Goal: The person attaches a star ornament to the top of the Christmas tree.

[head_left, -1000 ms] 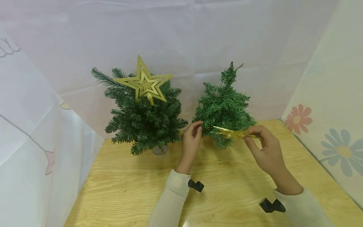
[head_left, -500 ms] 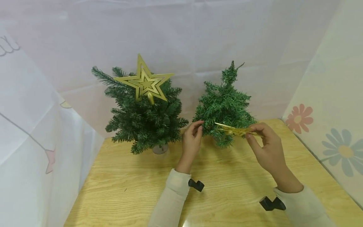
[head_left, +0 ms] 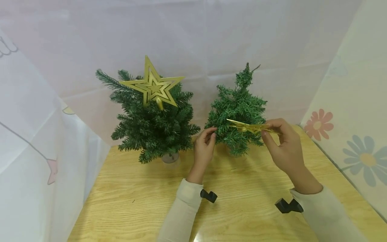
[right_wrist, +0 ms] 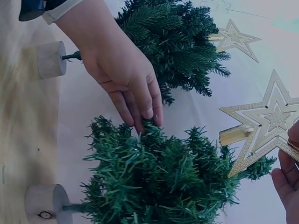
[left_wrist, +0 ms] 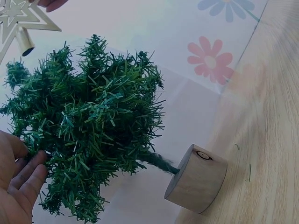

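Note:
My right hand (head_left: 285, 148) pinches one point of a gold star tree topper (head_left: 253, 128), holding it nearly flat before the smaller Christmas tree (head_left: 239, 107). In the right wrist view this star (right_wrist: 275, 119) shows nested cut-outs and a short hollow socket. The fingertips of my left hand (head_left: 204, 148) pinch a branch tip on that tree's left side. The left wrist view shows the tree's round wooden base (left_wrist: 196, 179) on the table. The bare tip of this tree points upward.
To the left stands a fuller Christmas tree (head_left: 154, 131) with another gold star (head_left: 155, 88) at its top. Both trees stand on a wood-grain table (head_left: 136, 198). A pale cloth backdrop (head_left: 193, 40) rises behind; a flowered panel (head_left: 356, 134) borders the right.
My right hand has lifted the gold star somewhat higher in front of the smaller tree. My left hand keeps its place at the branch.

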The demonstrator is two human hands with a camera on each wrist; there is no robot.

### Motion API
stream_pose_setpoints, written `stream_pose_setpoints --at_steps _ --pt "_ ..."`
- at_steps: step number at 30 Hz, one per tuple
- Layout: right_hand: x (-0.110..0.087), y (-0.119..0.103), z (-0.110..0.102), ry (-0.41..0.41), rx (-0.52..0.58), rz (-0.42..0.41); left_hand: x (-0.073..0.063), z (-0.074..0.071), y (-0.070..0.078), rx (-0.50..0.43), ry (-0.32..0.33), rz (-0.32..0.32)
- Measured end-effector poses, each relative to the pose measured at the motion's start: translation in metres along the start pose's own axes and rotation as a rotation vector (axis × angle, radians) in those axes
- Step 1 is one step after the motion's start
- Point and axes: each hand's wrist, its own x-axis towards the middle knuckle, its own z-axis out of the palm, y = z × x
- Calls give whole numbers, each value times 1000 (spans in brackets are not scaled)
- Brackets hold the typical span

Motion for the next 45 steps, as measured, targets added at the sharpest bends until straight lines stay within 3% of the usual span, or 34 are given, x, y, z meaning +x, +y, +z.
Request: stream_pose_setpoints --at_steps 9,30,45 --pt "14 7 -1 0 -26 -19 0 -1 0 0 4 15" --pt "32 -15 3 2 -38 -43 -2 -3 1 -23 -6 14" --pt "47 -3 -1 6 -202 -110 -2 -2 1 -16 -12 20"
